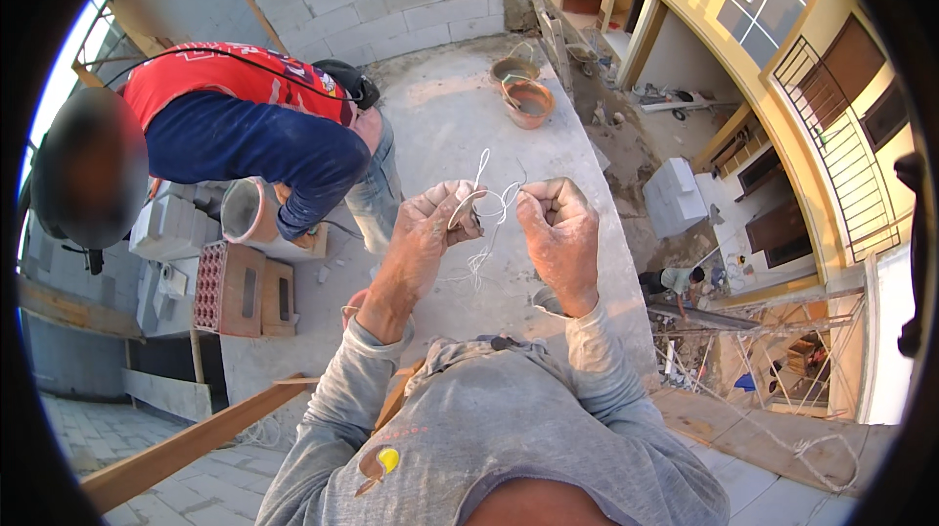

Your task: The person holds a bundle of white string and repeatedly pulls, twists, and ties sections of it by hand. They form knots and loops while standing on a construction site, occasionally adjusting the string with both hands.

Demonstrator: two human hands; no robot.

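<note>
White string [482,262] is stretched in loops and tangles between my two hands, in front of my chest. My left hand [430,225] pinches one part of it, with a loop standing up above the fingers and another curling beside them. Opposite, my right hand [562,232] is closed, its thumb and forefinger pinching the other side of the string. A thin dark end sticks up near the right fingertips; its kind is too small to tell. Loose strands dangle below, over the grey concrete slab [460,144]. Both hands look dusty.
On the left a co-worker in a red vest [235,81] bends by a bucket [249,210] and hollow terracotta blocks [230,286]. An orange bucket [528,103] stands ahead. The slab drops off at right, with another person [680,279] below. A wooden beam [186,448] crosses lower left.
</note>
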